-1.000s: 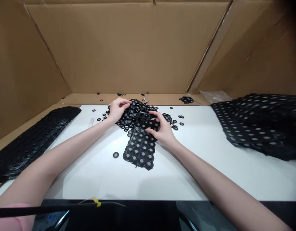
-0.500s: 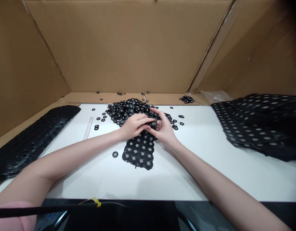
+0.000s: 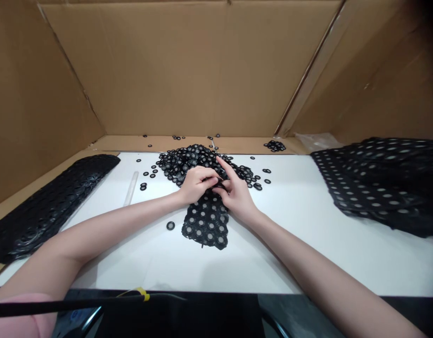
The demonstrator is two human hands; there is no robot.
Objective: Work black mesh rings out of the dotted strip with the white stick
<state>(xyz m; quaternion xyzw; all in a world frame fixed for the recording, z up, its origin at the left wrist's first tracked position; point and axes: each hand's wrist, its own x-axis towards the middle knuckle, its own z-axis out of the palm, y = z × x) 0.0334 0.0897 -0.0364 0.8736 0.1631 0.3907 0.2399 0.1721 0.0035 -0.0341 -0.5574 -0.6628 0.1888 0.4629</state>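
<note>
A narrow black rubber sheet [image 3: 206, 223] with rows of round rings, each grey in the middle, lies on the white tabletop. At its far end my left hand [image 3: 198, 183] pinches the dark rubber between thumb and fingers. Close against it, my right hand [image 3: 237, 192] grips the same spot with thumb and bent fingers, its index finger stretched out and away. The exact piece between the fingertips is partly hidden. Just beyond both hands rises a heap of loose black rings [image 3: 188, 157]. One single ring [image 3: 170, 226] lies left of the sheet.
Stacked black sheets [image 3: 50, 202] fill the left side. A large dotted black sheet [image 3: 378, 183] is bunched at the right. A clear strip [image 3: 131, 188] lies left of the heap, and a small ring pile [image 3: 274, 146] sits at the back. Cardboard walls [image 3: 188, 70] enclose the table.
My fingers have closed tighter over the sheet's far end, and a ring that showed between them is now hidden. My right index finger has straightened. The view has shifted slightly.
</note>
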